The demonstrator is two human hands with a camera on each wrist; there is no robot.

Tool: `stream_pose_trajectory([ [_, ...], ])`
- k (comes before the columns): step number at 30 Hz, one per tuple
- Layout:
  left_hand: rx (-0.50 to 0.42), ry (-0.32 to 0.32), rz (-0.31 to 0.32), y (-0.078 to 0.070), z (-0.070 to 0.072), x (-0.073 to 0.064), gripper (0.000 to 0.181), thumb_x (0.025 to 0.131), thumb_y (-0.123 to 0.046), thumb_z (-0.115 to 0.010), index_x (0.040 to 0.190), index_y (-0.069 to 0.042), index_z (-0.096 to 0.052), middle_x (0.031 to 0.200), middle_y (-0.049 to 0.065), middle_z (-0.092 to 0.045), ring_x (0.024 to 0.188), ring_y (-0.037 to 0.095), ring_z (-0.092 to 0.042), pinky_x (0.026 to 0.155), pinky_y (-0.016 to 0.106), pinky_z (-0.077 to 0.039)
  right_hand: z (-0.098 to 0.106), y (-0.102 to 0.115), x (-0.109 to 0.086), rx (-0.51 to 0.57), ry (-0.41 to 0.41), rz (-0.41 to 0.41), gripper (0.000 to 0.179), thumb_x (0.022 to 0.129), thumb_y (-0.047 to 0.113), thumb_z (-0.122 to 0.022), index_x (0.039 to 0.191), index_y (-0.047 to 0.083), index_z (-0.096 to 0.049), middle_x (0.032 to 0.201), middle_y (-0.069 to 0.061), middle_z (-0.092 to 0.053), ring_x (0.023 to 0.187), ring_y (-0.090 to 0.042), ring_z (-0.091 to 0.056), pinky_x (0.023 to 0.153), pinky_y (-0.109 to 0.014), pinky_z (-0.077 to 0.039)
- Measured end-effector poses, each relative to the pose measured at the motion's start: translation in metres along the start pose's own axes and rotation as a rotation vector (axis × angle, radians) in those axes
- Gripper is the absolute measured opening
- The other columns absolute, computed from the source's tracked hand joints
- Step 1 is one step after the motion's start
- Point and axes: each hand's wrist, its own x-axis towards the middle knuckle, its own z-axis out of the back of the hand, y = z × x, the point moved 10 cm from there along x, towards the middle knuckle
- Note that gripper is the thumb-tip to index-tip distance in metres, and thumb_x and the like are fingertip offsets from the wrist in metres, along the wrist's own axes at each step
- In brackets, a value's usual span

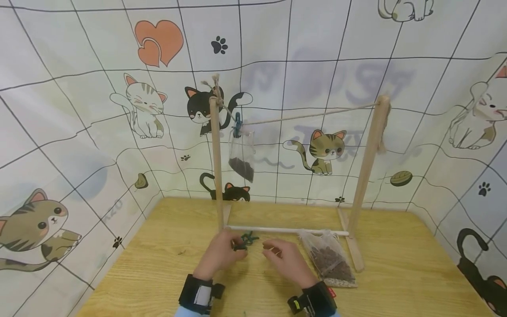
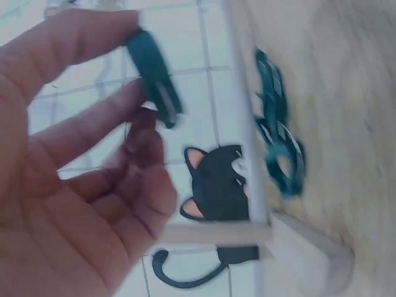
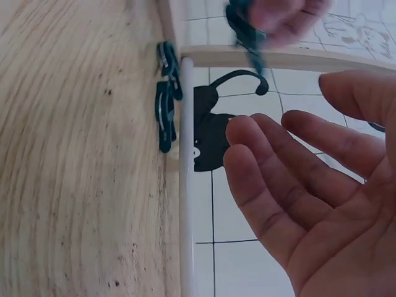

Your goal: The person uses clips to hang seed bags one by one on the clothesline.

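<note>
My left hand pinches a dark green clothespin between thumb and fingertips, low over the table. My right hand is a short way to its right, palm turned inward, with relaxed fingers and nothing held. More green clothespins lie on the table just beyond the left hand, beside the white rod. A mesh bag with brown contents lies beside the right hand. Overhead, another clothespin holds a small clear bag with dark contents on the rope.
A wooden frame stands at the back, with a left post, a right post and a sagging rope between their tops. A white rod joins the posts near the table. Cat-printed cloth hangs behind.
</note>
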Motion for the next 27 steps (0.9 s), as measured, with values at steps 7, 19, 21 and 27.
stream_pose_trajectory([
  [7,-0.248,-0.134,-0.202,-0.037,0.006,0.002,0.020,0.083,-0.010,-0.086,0.100,-0.012,-0.077,0.101,0.000,-0.062,0.083,0.020,-0.060,0.070,0.029,-0.054,0.003,-0.009,0.000,0.301,0.027,-0.115,0.039,0.107,0.024,-0.058,0.134,-0.003,-0.064,0.116,-0.022,-0.073,0.095,-0.028,-0.073,0.078,-0.031,-0.060],
  [19,-0.361,-0.164,-0.273,-0.058,0.000,0.001,0.027,0.080,-0.017,-0.089,0.105,-0.016,-0.078,0.099,0.000,-0.064,0.085,0.028,-0.061,0.071,0.036,-0.051,0.002,-0.009,0.000,0.530,0.087,-0.151,0.044,0.108,0.024,-0.056,0.141,-0.005,-0.057,0.115,-0.021,-0.073,0.098,-0.015,-0.072,0.084,-0.042,-0.060],
  [21,-0.369,-0.164,-0.269,-0.059,0.000,0.001,0.028,0.080,-0.018,-0.089,0.105,-0.016,-0.078,0.099,0.000,-0.064,0.085,0.025,-0.061,0.071,0.034,-0.050,0.003,-0.007,0.000,0.553,0.100,-0.140,0.044,0.108,0.022,-0.055,0.141,-0.007,-0.056,0.118,-0.024,-0.071,0.098,-0.014,-0.071,0.085,-0.041,-0.060],
  [27,-0.381,-0.139,-0.257,-0.061,-0.003,0.001,0.027,0.082,-0.020,-0.088,0.106,-0.016,-0.078,0.104,0.005,-0.068,0.087,0.021,-0.062,0.072,0.028,-0.048,0.006,-0.006,0.000,0.589,0.104,-0.132,0.043,0.107,0.021,-0.057,0.141,-0.006,-0.057,0.128,-0.027,-0.066,0.099,-0.015,-0.071,0.086,-0.039,-0.060],
])
